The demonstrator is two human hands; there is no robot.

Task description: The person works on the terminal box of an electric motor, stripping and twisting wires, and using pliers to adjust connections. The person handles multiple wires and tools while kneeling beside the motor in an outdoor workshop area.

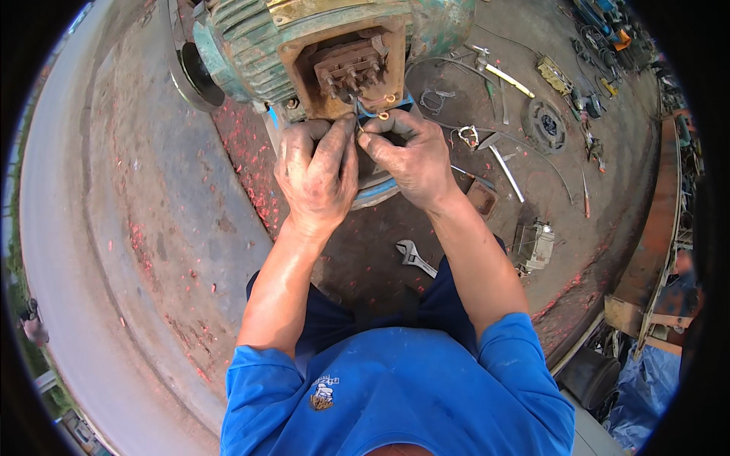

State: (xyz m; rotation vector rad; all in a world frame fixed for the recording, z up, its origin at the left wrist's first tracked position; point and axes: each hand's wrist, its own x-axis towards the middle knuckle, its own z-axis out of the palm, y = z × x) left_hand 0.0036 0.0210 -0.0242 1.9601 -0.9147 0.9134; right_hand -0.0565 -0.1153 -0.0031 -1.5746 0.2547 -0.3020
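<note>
A green, worn electric motor (pixel 255 57) stands in front of me, its rusty terminal box (pixel 398 64) uncovered. Inside sits a brown terminal block (pixel 350 67) with several studs. At the box's lower edge both my hands meet over a thin wire (pixel 360 128). My left hand (pixel 315 171) pinches with thumb and index finger at the wire. Opposite it, my right hand (pixel 411 159) pinches the wire's bare end between thumb and index finger. Just above the right fingers a copper ring lug (pixel 383 116) sticks out on another lead.
An adjustable wrench (pixel 415 258) lies on the ground between my legs. To the right are hammers (pixel 506 171), a round metal part (pixel 544 125), a rusty box cover (pixel 483 196) and a grey metal part (pixel 535 245). A rusty beam (pixel 655 220) edges the far right. Red scraps litter the ground.
</note>
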